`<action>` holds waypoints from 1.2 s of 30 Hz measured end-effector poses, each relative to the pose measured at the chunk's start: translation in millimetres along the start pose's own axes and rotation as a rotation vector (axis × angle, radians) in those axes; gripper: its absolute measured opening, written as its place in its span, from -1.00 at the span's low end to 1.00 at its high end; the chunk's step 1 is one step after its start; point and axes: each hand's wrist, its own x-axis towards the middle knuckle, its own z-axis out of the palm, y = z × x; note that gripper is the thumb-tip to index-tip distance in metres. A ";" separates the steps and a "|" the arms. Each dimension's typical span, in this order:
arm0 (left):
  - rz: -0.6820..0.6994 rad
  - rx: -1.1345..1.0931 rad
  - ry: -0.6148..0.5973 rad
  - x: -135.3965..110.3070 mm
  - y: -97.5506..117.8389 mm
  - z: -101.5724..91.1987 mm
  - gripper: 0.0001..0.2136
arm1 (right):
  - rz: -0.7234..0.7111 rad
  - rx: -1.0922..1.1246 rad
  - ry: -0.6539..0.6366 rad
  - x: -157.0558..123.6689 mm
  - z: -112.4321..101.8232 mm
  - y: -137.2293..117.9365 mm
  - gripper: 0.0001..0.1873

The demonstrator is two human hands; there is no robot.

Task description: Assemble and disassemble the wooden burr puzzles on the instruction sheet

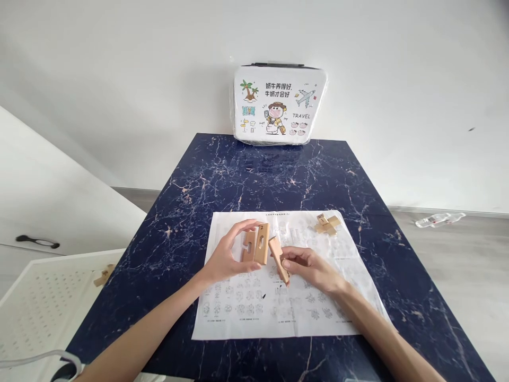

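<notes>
Between the thumb and fingers of my left hand (223, 258) are notched wooden puzzle pieces (261, 244) held side by side, the nearer one marked "2". My right hand (312, 267) pinches another notched wooden puzzle piece (279, 260), tilted, just to the right of them with a small gap. Both hands are over a printed instruction sheet (238, 330) covered in small diagrams. At the sheet's upper right corner lies a cluster of crossed wooden pieces (327, 225), apart from my hands.
The sheet lies on a dark blue marbled table (254, 185). A white printed case (278, 106) stands at the far edge against the wall. A wooden piece (104, 275) shows by the left edge, near a white perforated surface (43, 302). A clear bottle (437, 219) lies on the floor at right.
</notes>
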 end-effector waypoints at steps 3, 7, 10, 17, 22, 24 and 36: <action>-0.027 -0.036 -0.027 -0.3 2.8 1.9 -0.13 | 0.014 -0.058 -0.012 -0.4 0.5 -3.0 -0.64; -0.027 -0.076 -0.082 1.2 6.7 3.0 -0.12 | 0.041 -0.086 -0.041 -1.2 -0.2 -6.1 -0.57; -0.017 -0.080 -0.119 2.1 7.8 2.5 -0.12 | 0.040 -0.079 -0.092 -2.0 -0.9 -9.8 -0.57; -0.050 -0.128 -0.183 0.9 8.6 -1.7 -0.16 | -0.015 -0.060 -0.196 -2.9 -2.4 -14.8 -0.67; -0.076 -0.185 -0.252 1.1 11.8 -4.9 -0.19 | -0.056 -0.114 -0.213 -3.2 -5.0 -11.2 -0.67; -0.084 -0.194 -0.273 1.8 12.7 -5.2 -0.19 | -0.057 -0.140 -0.222 -3.4 -5.8 -9.3 -0.65; -0.061 -0.138 -0.247 3.8 9.0 -7.6 -0.14 | -0.016 -0.155 -0.124 -5.5 -2.4 -10.8 -0.62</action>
